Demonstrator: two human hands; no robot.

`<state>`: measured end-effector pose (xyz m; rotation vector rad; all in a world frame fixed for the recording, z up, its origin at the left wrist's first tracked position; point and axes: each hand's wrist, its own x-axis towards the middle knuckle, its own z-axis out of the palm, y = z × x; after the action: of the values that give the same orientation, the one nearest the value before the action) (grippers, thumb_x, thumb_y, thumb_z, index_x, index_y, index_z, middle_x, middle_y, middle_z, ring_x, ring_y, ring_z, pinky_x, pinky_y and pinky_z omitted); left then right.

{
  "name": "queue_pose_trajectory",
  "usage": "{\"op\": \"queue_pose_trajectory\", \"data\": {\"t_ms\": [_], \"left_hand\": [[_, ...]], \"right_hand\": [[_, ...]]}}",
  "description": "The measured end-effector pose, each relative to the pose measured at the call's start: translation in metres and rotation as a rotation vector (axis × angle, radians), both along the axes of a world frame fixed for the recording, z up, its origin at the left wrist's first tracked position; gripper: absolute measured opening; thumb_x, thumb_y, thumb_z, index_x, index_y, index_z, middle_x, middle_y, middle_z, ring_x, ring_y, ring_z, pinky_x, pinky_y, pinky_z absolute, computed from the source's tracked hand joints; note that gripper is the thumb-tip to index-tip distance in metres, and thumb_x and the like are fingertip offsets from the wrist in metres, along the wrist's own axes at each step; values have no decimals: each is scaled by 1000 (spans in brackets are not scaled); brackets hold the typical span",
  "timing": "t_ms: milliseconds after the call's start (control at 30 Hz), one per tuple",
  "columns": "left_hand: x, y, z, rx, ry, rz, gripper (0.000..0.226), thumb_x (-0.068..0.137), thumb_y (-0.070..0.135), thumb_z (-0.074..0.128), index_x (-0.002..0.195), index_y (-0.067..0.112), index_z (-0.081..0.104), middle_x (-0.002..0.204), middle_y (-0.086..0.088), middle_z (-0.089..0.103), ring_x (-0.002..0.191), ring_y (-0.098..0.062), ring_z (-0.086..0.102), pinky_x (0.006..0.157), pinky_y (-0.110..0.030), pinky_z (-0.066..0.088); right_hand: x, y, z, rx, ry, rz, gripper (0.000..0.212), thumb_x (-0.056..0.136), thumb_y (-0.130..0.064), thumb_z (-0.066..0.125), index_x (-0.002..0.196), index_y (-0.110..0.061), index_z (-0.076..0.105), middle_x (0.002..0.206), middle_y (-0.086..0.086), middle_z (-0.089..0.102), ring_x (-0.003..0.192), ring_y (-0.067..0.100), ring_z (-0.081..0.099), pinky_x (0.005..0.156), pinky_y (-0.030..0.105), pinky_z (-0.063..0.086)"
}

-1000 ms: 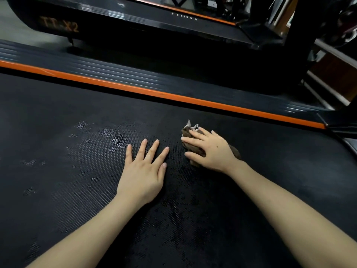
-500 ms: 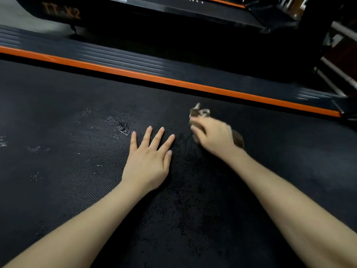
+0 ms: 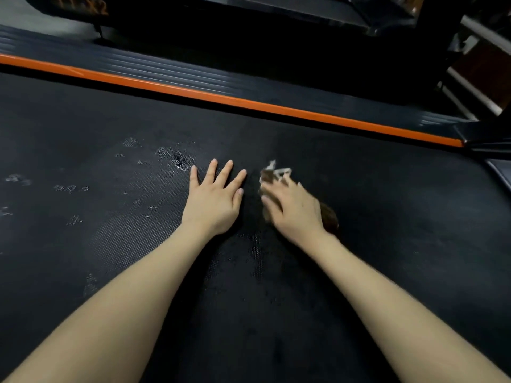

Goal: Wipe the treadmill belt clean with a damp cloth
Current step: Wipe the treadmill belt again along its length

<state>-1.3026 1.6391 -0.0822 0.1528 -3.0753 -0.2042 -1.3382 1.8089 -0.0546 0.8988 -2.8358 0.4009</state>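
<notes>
The black textured treadmill belt fills most of the head view. Wet patches and pale specks mark it left of centre. My left hand lies flat on the belt, fingers spread, holding nothing. Just to its right, my right hand presses a crumpled brown cloth onto the belt. A pale frayed end of the cloth sticks out past the fingertips. The right hand is blurred by motion.
An orange stripe and a ribbed dark side rail run along the belt's far edge. Beyond it stands another dark machine. Metal bars and a frame corner sit at the upper right.
My right hand has slid the cloth a little away and back beside my left hand, now blurred. The left hand has stayed flat. The view has tilted slightly.
</notes>
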Motion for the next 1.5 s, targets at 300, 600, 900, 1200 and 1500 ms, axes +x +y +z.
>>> {"op": "queue_pose_trajectory", "data": {"t_ms": [300,600,900,1200,1500], "left_hand": [[56,13,8,55,-24,2,52,102,37,17,151,21,13,159,-4,7,146,-27,-2,116,-48,-5],[112,11,12,263,68,-55,47,102,23,33,145,5,32,154,-8,25,145,-24,14,117,-32,3],[138,13,10,303,150,-57,35,100,10,43,131,-1,52,141,-14,46,137,-29,35,115,-35,21],[139,7,8,234,229,-68,43,94,26,39,123,2,61,132,-12,56,129,-28,47,111,-37,30],[136,5,6,152,153,-112,67,89,49,22,141,10,43,149,-5,37,142,-26,24,117,-36,12]], "right_hand": [[77,147,13,40,-63,-328,40,94,-37,42,128,-24,57,133,6,56,131,24,43,99,39,44],[165,85,20,133,-36,202,45,85,-35,41,115,-14,66,122,9,64,115,35,57,91,48,47],[162,154,17,82,-104,-63,45,89,-36,44,124,-12,61,131,14,56,126,41,46,100,53,40],[155,120,6,137,-42,408,44,90,-33,43,125,-14,59,135,11,53,127,39,45,99,57,37],[160,113,1,62,3,570,48,98,-42,31,120,-15,64,132,8,56,127,42,44,97,60,37]]}}
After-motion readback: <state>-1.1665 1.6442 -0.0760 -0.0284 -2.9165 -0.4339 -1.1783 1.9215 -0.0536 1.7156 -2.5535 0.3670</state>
